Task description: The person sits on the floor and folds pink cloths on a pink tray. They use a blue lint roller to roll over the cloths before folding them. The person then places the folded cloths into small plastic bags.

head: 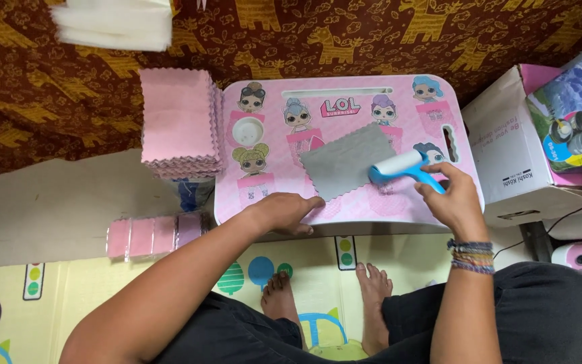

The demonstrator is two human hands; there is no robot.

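A grey cloth (345,162) with zigzag edges lies flat on a small pink lap table (405,108) printed with cartoon dolls. My left hand (284,212) rests flat on the table's near edge, fingertips touching the cloth's near left corner. My right hand (449,199) grips the blue handle of a lint roller (399,167), whose white roll sits on the cloth's right edge.
A stack of pink zigzag-edged cloths (178,121) stands left of the table. Packed pink cloths in clear wrap (153,236) lie on the floor near my left arm. Cardboard boxes (516,152) sit at the right. My bare feet (325,296) rest under the table.
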